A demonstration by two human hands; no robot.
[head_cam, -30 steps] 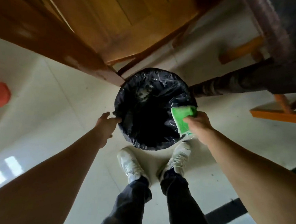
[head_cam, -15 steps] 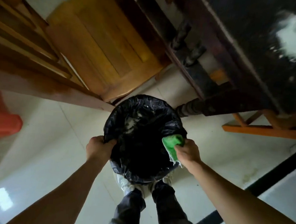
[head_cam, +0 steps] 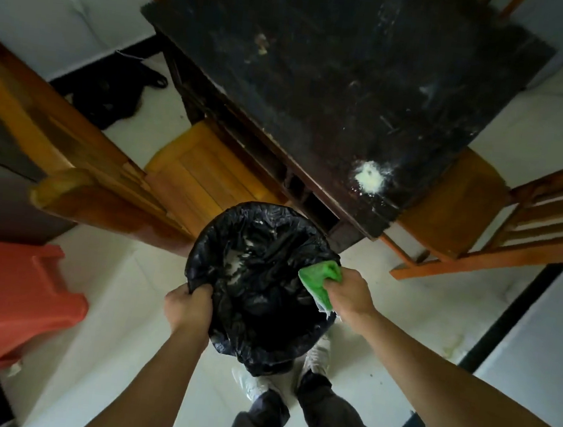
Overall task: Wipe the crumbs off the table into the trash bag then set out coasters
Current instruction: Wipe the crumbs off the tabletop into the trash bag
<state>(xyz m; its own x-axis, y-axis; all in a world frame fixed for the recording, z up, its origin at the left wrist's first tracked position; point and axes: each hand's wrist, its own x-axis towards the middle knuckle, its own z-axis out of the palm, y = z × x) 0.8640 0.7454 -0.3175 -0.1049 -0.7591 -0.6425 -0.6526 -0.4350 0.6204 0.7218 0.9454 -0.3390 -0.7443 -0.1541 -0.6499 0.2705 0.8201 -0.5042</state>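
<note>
Dark table (head_cam: 320,79) now fully in view, crumbs (head_cam: 370,177) piled near its corner, bag (head_cam: 256,314) lifted closer, pale crumbs inside, left hand (head_cam: 188,307) gripping rim, right hand (head_cam: 348,293) clutching cloth (head_cam: 322,279) at opposite rim

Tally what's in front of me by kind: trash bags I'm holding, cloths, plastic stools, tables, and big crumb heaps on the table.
trash bag: 1
green cloth: 1
red plastic stool: 1
black table: 1
white crumb heap: 1
Total: 5
</note>
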